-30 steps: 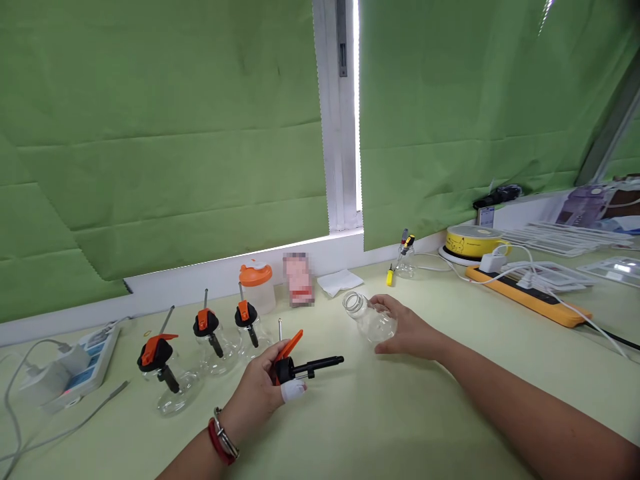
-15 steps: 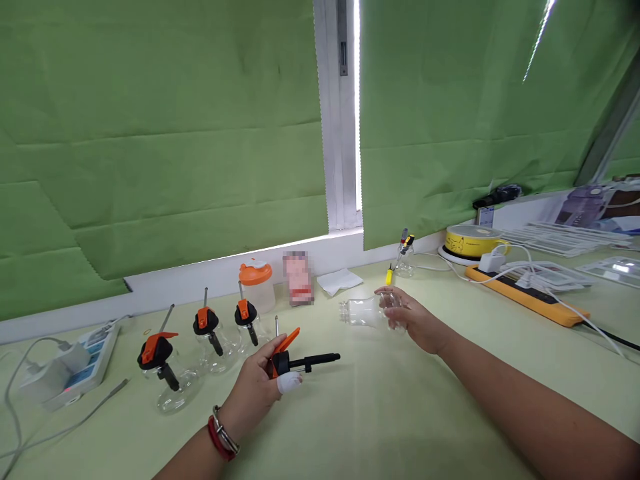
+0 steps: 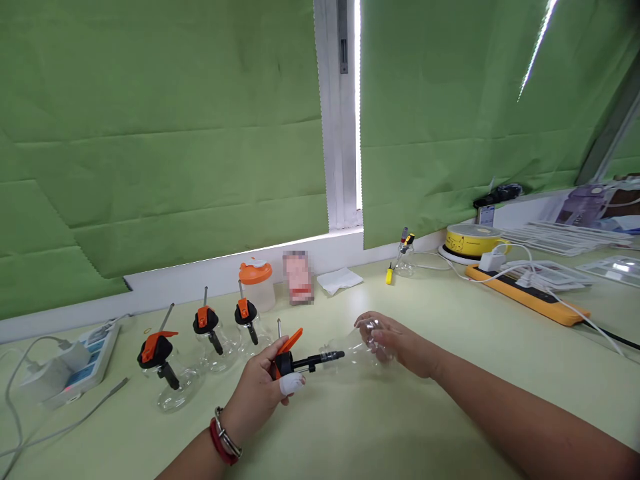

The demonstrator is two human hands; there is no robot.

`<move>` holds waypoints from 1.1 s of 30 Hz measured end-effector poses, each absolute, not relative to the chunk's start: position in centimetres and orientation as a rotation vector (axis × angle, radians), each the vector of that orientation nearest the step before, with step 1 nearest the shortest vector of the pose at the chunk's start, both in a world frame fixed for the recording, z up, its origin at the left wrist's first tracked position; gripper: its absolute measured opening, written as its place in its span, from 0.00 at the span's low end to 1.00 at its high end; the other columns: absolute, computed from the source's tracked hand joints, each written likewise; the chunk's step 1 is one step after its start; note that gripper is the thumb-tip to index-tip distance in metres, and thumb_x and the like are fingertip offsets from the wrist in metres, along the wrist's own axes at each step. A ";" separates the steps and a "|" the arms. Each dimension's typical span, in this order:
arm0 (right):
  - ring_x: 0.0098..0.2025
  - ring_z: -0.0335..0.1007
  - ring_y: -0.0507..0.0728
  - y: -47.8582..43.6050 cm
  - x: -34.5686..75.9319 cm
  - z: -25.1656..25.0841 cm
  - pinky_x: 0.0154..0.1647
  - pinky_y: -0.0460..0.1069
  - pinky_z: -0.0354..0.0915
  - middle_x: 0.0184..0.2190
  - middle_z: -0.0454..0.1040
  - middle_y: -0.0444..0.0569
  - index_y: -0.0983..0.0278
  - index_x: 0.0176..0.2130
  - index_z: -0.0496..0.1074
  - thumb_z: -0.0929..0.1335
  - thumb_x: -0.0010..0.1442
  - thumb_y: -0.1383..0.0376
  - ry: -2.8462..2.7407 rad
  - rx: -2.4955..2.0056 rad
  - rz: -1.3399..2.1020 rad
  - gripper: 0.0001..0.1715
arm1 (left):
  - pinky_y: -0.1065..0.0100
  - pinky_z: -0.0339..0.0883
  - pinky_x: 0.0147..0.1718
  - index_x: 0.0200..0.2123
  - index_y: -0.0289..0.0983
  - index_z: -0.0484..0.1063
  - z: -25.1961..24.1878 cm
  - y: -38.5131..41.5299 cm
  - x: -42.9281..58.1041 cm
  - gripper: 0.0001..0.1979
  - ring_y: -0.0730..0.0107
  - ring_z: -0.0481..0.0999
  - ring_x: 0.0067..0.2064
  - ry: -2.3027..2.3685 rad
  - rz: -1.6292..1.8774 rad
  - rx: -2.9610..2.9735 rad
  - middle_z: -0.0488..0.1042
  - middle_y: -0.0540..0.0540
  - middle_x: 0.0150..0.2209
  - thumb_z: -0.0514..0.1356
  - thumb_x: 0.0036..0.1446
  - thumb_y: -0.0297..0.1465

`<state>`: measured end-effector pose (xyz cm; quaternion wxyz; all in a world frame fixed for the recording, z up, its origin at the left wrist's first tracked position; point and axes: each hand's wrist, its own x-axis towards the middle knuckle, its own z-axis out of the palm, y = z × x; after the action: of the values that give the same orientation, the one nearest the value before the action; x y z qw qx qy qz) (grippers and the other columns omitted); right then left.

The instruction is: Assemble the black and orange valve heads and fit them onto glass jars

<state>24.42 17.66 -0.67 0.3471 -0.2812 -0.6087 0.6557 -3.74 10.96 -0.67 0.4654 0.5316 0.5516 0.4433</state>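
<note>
My left hand (image 3: 267,377) is closed round an orange and black dispenser lid (image 3: 284,364), its black tube pointing right and a thin metal rod rising behind it. White wrapping covers the left thumb. A clear bottle (image 3: 353,350), lying sideways, is gripped near its base by my right hand (image 3: 395,340). The bottle's mouth faces left, around or just in front of the tube's tip; the blur leaves this unclear. To the left stand several clear bottles with matching lids, among them a near one (image 3: 180,393) and a far one (image 3: 243,313).
Behind are an orange-lidded cup (image 3: 257,290), a pink pack (image 3: 299,279) and a white tissue (image 3: 340,280). A small jar (image 3: 405,260) holds screwdrivers near a yellow-handled tool (image 3: 389,273). An orange power strip (image 3: 530,297) lies right, a white one (image 3: 85,373) left, both with cables.
My right hand has brought the bottle left and down toward the lid, so the tube's tip now overlaps the bottle's mouth. My left hand has barely moved.
</note>
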 end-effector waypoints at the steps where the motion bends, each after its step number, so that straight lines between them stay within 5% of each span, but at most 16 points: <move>1: 0.31 0.56 0.51 17.3 24.0 -0.7 0.25 0.45 0.56 0.32 0.60 0.44 0.62 0.46 0.63 0.71 0.51 0.49 -1.623 -0.702 1.700 0.30 | 0.72 0.66 0.19 0.60 0.36 0.62 -0.6 10.8 -3.5 0.42 0.78 0.65 0.22 1.333 1.082 1.300 0.63 0.57 0.25 0.70 0.40 0.31; 10: 0.33 0.55 0.50 15.6 22.4 -0.6 0.30 0.46 0.60 0.35 0.57 0.44 0.62 0.45 0.61 0.75 0.47 0.51 -1.701 -0.656 1.671 0.33 | 0.67 0.70 0.23 0.63 0.39 0.54 0.2 9.4 -2.3 0.46 0.73 0.66 0.28 1.134 1.031 1.324 0.67 0.47 0.36 0.71 0.42 0.33; 17: 0.32 0.55 0.50 15.3 22.7 -0.5 0.30 0.46 0.60 0.35 0.58 0.44 0.61 0.46 0.60 0.72 0.49 0.48 -1.769 -0.608 1.593 0.32 | 0.66 0.70 0.28 0.51 0.39 0.66 0.5 9.1 -2.5 0.31 0.73 0.71 0.26 0.965 0.992 1.308 0.67 0.52 0.30 0.71 0.43 0.34; 27: 0.49 0.61 0.66 14.2 22.6 -0.9 0.48 0.60 0.64 0.47 0.61 0.57 0.60 0.57 0.55 0.73 0.44 0.48 -2.190 -0.362 0.391 0.48 | 0.71 0.66 0.16 0.46 0.37 0.66 1.4 8.8 -2.3 0.28 0.73 0.69 0.18 1.026 0.968 1.254 0.68 0.54 0.19 0.69 0.43 0.41; 33: 0.47 0.66 0.67 14.6 23.7 -1.3 0.46 0.65 0.66 0.45 0.69 0.55 0.55 0.43 0.68 0.73 0.46 0.49 -2.428 -0.241 -0.048 0.27 | 0.75 0.62 0.13 0.45 0.37 0.65 1.5 8.3 -2.2 0.27 0.76 0.68 0.15 0.990 0.912 1.285 0.67 0.55 0.18 0.67 0.46 0.46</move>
<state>23.71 14.62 -1.33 0.3433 -0.0928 -0.9344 -0.0185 -2.17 8.34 1.47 0.5976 0.5537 0.4264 0.3930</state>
